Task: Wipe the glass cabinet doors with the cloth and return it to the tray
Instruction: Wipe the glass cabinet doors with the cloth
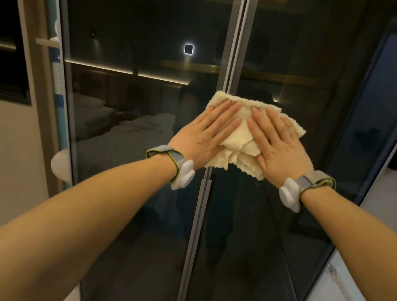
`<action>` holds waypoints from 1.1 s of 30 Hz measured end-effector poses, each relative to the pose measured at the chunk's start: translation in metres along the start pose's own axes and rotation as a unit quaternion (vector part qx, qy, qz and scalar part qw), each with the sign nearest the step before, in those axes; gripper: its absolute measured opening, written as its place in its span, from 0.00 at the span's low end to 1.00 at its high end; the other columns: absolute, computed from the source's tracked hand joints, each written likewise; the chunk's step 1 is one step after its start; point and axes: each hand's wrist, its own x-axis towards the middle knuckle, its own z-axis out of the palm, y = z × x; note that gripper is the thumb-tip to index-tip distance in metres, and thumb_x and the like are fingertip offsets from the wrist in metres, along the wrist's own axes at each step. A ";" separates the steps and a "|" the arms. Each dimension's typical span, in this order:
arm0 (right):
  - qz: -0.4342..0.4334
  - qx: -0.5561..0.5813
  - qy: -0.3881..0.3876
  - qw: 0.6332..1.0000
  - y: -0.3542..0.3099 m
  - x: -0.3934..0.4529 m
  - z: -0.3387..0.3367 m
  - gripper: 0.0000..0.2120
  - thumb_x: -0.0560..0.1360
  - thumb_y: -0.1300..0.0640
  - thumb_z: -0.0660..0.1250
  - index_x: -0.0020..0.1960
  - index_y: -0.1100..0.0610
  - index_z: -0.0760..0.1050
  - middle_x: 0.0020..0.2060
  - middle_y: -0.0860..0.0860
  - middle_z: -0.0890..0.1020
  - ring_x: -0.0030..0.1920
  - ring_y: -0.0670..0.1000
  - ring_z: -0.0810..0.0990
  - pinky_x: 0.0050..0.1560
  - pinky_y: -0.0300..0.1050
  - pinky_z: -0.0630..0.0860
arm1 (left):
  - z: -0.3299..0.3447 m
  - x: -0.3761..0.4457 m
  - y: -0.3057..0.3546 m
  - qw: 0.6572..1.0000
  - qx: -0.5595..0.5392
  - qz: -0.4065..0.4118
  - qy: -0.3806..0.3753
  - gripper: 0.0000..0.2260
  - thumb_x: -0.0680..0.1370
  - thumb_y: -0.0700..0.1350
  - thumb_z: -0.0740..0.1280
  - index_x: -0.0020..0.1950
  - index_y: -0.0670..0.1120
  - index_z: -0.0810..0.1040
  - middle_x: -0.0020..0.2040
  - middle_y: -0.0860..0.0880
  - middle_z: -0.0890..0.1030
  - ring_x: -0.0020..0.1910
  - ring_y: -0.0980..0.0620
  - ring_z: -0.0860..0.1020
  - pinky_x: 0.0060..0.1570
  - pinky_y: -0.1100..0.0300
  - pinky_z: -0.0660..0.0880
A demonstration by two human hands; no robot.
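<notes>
Head view: cream cloth is pressed flat against the dark glass cabinet doors, across the centre seam. Left hand and right hand are laid on it side by side, palms flat, fingers extended, nothing gripped. Cloth edges are seen above the fingertips and below both palms. A grey wristband is worn on each wrist.

The crumpled cream terry cloth looks soft, nubbly and matt; the dark tinted glass cabinet doors are smooth and glossy, framed in matt grey metal strips.
</notes>
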 end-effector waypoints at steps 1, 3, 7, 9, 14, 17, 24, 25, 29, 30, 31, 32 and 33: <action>-0.005 -0.002 0.000 1.000 -0.003 -0.005 0.003 0.30 0.78 0.43 0.48 0.76 0.56 0.50 0.75 0.56 0.55 0.74 0.55 0.45 0.74 0.50 0.39 | 0.003 -0.005 0.004 1.000 0.008 0.004 -0.009 0.28 0.80 0.51 0.52 0.77 0.42 0.47 0.77 0.39 0.50 0.75 0.40 0.45 0.74 0.45 0.42; -0.017 -0.006 0.002 1.000 -0.009 -0.016 0.010 0.30 0.78 0.44 0.49 0.75 0.56 0.50 0.75 0.56 0.56 0.74 0.56 0.46 0.74 0.52 0.41 | 0.008 -0.014 0.012 0.999 0.021 0.010 -0.025 0.32 0.78 0.51 0.57 0.77 0.44 0.46 0.77 0.38 0.48 0.75 0.39 0.42 0.73 0.44 0.42; -0.053 -0.034 -0.011 0.998 -0.015 -0.033 0.019 0.31 0.77 0.43 0.51 0.75 0.56 0.51 0.75 0.58 0.55 0.74 0.59 0.47 0.73 0.57 0.45 | 0.014 -0.028 0.028 0.998 0.028 0.011 -0.057 0.32 0.79 0.50 0.58 0.77 0.46 0.45 0.77 0.39 0.46 0.75 0.39 0.40 0.73 0.44 0.40; -0.066 -0.044 -0.016 0.997 -0.010 -0.037 0.022 0.33 0.75 0.43 0.52 0.75 0.55 0.50 0.75 0.58 0.55 0.74 0.60 0.46 0.72 0.58 0.46 | 0.015 -0.029 0.033 0.999 0.026 0.002 -0.047 0.31 0.78 0.50 0.58 0.77 0.45 0.47 0.77 0.39 0.48 0.75 0.39 0.43 0.73 0.44 0.43; -0.076 -0.034 0.004 0.996 -0.002 -0.038 0.033 0.31 0.78 0.43 0.48 0.76 0.57 0.48 0.75 0.57 0.50 0.74 0.58 0.44 0.75 0.53 0.40 | 0.017 -0.028 0.036 0.999 0.039 -0.006 -0.037 0.32 0.78 0.51 0.58 0.77 0.45 0.47 0.77 0.39 0.50 0.75 0.39 0.47 0.73 0.44 0.48; -0.083 -0.037 0.014 0.996 0.005 -0.042 0.035 0.31 0.78 0.44 0.48 0.76 0.57 0.47 0.75 0.56 0.50 0.75 0.58 0.45 0.75 0.53 0.42 | 0.017 -0.023 0.042 0.998 0.044 -0.009 -0.041 0.31 0.79 0.51 0.58 0.77 0.46 0.45 0.77 0.40 0.47 0.75 0.39 0.45 0.74 0.43 0.48; -0.095 -0.048 0.017 0.994 0.028 -0.057 0.038 0.29 0.79 0.46 0.47 0.76 0.57 0.49 0.75 0.56 0.51 0.75 0.57 0.48 0.74 0.52 0.45 | 0.022 -0.008 0.065 1.000 0.014 -0.014 -0.018 0.29 0.80 0.51 0.55 0.76 0.44 0.47 0.76 0.39 0.48 0.75 0.37 0.47 0.73 0.42 0.48; -0.097 -0.049 0.017 0.994 0.036 -0.064 0.038 0.29 0.79 0.46 0.47 0.76 0.57 0.48 0.75 0.56 0.51 0.75 0.57 0.47 0.74 0.52 0.44 | 0.023 -0.001 0.074 1.000 0.008 -0.013 -0.013 0.28 0.80 0.51 0.55 0.76 0.44 0.49 0.75 0.39 0.48 0.75 0.37 0.47 0.73 0.42 0.48; -0.090 -0.056 0.016 0.994 0.064 -0.087 0.037 0.29 0.79 0.46 0.47 0.76 0.57 0.46 0.75 0.55 0.50 0.75 0.56 0.46 0.75 0.51 0.42 | 0.025 0.022 0.101 1.000 -0.004 -0.023 -0.013 0.31 0.79 0.54 0.54 0.76 0.45 0.45 0.76 0.39 0.46 0.75 0.38 0.45 0.74 0.42 0.45; -0.088 -0.058 0.018 0.994 0.070 -0.090 0.037 0.29 0.79 0.46 0.47 0.75 0.57 0.47 0.75 0.55 0.50 0.75 0.56 0.46 0.75 0.51 0.41 | 0.025 0.027 0.105 0.999 -0.002 -0.028 -0.015 0.32 0.79 0.55 0.54 0.76 0.46 0.42 0.76 0.40 0.45 0.75 0.38 0.43 0.74 0.42 0.43; -0.086 -0.061 0.021 0.994 0.072 -0.093 0.037 0.29 0.79 0.46 0.47 0.75 0.57 0.47 0.75 0.54 0.50 0.75 0.56 0.47 0.75 0.51 0.41 | 0.025 0.029 0.108 0.999 0.003 -0.035 -0.020 0.34 0.79 0.58 0.53 0.76 0.47 0.39 0.76 0.40 0.43 0.75 0.38 0.42 0.74 0.43 0.41; -0.087 -0.066 0.027 0.994 0.074 -0.092 0.037 0.29 0.79 0.46 0.46 0.75 0.57 0.47 0.75 0.54 0.50 0.75 0.55 0.46 0.75 0.51 0.41 | 0.025 0.032 0.107 0.999 0.012 -0.040 -0.023 0.35 0.79 0.60 0.52 0.75 0.48 0.35 0.76 0.41 0.40 0.74 0.39 0.39 0.74 0.44 0.39; -0.088 -0.065 0.023 0.994 0.072 -0.092 0.039 0.29 0.79 0.46 0.46 0.75 0.57 0.47 0.75 0.54 0.50 0.75 0.55 0.46 0.75 0.51 0.40 | 0.027 0.030 0.106 0.998 0.013 -0.042 -0.034 0.36 0.78 0.61 0.51 0.74 0.48 0.31 0.76 0.42 0.36 0.74 0.40 0.36 0.73 0.46 0.35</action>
